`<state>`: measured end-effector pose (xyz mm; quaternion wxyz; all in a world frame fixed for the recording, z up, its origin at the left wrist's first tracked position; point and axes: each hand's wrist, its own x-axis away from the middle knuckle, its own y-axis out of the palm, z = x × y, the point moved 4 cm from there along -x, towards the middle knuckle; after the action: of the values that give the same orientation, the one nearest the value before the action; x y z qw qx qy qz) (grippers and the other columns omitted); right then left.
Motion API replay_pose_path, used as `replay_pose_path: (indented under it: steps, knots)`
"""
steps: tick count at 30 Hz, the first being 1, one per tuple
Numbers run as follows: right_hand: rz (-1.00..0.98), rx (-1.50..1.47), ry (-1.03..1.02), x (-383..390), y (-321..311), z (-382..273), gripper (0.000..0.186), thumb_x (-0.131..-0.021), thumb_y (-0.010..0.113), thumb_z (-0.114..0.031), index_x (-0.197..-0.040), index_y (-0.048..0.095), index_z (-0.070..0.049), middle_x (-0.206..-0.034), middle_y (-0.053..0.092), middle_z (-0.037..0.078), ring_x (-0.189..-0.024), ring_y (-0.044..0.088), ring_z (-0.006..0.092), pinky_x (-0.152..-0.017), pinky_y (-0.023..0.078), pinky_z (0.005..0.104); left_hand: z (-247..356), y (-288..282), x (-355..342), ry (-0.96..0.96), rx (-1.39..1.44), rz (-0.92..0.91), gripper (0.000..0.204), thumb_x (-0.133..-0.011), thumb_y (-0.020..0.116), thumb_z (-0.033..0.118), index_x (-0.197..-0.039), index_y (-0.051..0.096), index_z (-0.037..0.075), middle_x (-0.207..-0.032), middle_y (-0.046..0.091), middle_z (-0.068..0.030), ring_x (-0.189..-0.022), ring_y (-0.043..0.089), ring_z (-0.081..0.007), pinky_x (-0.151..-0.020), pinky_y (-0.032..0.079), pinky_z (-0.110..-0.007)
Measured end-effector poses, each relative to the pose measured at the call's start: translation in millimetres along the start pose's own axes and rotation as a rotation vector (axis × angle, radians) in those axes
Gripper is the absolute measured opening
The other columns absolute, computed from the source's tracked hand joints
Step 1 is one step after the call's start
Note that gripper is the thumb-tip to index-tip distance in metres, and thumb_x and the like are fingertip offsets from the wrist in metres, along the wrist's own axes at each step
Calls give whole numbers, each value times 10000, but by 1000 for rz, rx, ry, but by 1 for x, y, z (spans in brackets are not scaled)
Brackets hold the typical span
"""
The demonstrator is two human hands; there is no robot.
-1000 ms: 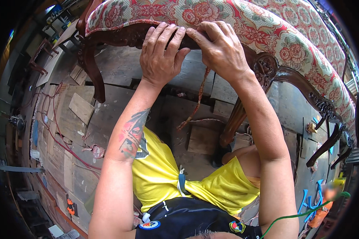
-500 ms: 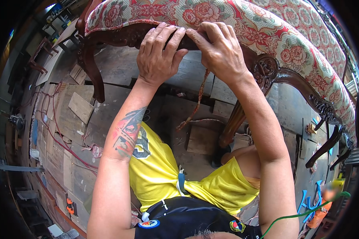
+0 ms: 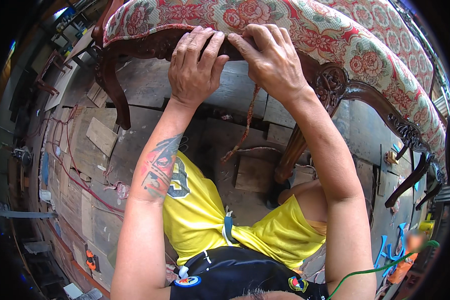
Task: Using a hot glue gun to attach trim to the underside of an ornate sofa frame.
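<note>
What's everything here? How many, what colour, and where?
Floral seat: one, cream and red, top
Carved frame: one, dark brown, under fabric
Trim strip: one, reddish, hanging below frame
Boards: many, brown, underfoot
Looped cable: uncounted, red, left
Small item: one, orange and black, lower left
Flat pieces: several, blue, lower right
Thin cord: one, green, lower right
Other clutter: uncounted, mixed, rims
Shorts: one pair, yellow, lower centre
Shirt: one, black, bottom
Left hand: one, bare, at fabric edge
Right hand: one, bare, same edge
</note>
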<state>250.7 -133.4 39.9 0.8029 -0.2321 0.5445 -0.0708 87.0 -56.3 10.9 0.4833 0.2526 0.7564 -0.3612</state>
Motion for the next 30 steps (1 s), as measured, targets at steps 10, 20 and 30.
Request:
replay_pose_path:
  steps: [10, 20, 30]
  knots:
    - [6, -6, 0, 0, 1, 0, 391, -829, 718, -87, -1218, 758, -75, -1124, 650, 85, -1080, 648, 265, -962, 517, 429, -2, 0, 3, 7, -23, -16, 406, -1094, 599, 398, -1371, 697, 119, -1339, 682, -78, -1339, 609, -277, -1203, 447, -477]
    - [14, -16, 9, -2, -1, -1, 393, -825, 726, -97, -1217, 752, -67, -1124, 641, 95, -1090, 644, 282, -965, 517, 439, -1, 1, 4, 8, 32, 6, 435, -1099, 586, 401, -1398, 671, 97, -1365, 658, -93, -1338, 599, -322, -1184, 443, -512]
    - [-8, 10, 10, -1, 0, -3, 411, -846, 725, -89, -1256, 753, -73, -1140, 635, 101, -1105, 641, 285, -951, 518, 437, -2, 3, 7, 3, 30, 6, 406, -1091, 590, 385, -1400, 672, 134, -1389, 645, -91, -1354, 578, -332, -1184, 428, -509]
